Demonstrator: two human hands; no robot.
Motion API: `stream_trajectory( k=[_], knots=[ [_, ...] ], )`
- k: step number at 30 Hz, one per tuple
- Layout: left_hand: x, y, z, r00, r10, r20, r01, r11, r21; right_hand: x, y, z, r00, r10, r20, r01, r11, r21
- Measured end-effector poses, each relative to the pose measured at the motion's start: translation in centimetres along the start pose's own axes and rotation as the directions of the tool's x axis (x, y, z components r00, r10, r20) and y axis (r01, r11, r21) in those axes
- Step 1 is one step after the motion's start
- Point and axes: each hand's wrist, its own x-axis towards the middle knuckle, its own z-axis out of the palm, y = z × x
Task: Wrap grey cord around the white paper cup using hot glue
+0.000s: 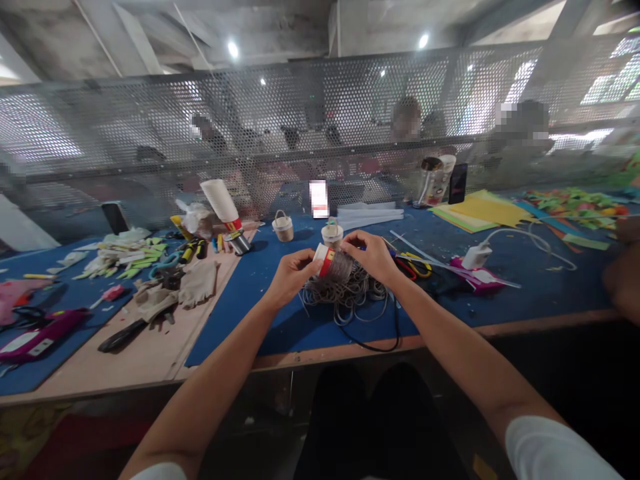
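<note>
My left hand (290,275) grips the white and red end of a small paper cup (326,259) lying on its side, held above the blue mat. My right hand (371,255) is closed over the cup's other part, which is wrapped in grey cord (342,266). A loose heap of the same grey cord (350,297) lies on the mat just below both hands. A second small cup (332,235) stands upright right behind the held one.
A blue mat (525,280) covers the bench. A stack of paper cups (224,207), gloves (185,287), scissors and paper scraps lie left. A small basket (283,227) stands behind. A glue gun (475,277) and coloured sheets (480,210) lie right. A perforated metal screen (320,107) stands behind, other people beyond.
</note>
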Motion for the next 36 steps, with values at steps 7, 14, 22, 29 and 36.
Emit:
stream_trajectory(
  k=[7, 14, 22, 29, 36],
  knots=[
    [0.2, -0.2, 0.0, 0.998, -0.009, -0.056, 0.009, 1.0, -0.005, 0.2, 0.3, 0.0, 0.999, 0.052, 0.006, -0.052, 0.997, 0.058],
    [0.4, -0.2, 0.0, 0.987, -0.048, -0.151, 0.049, 0.999, 0.004, 0.1, -0.5, -0.4, 0.998, 0.043, -0.041, -0.038, 0.991, 0.128],
    [0.6, -0.5, -0.2, 0.98, -0.063, -0.19, 0.06, 0.998, -0.021, -0.1, -0.7, -0.5, 0.999, -0.035, -0.023, 0.038, 0.993, 0.109],
    [0.8, -1.0, -0.4, 0.973, -0.037, -0.229, 0.024, 0.998, -0.06, 0.2, 1.4, -2.9, 0.98, 0.042, -0.193, -0.038, 0.999, 0.025],
    [0.8, -0.9, -0.2, 0.961, -0.009, -0.277, 0.014, 1.0, 0.016, -2.5, 3.9, -8.9, 0.926, 0.287, -0.245, -0.376, 0.767, -0.52]
  ],
)
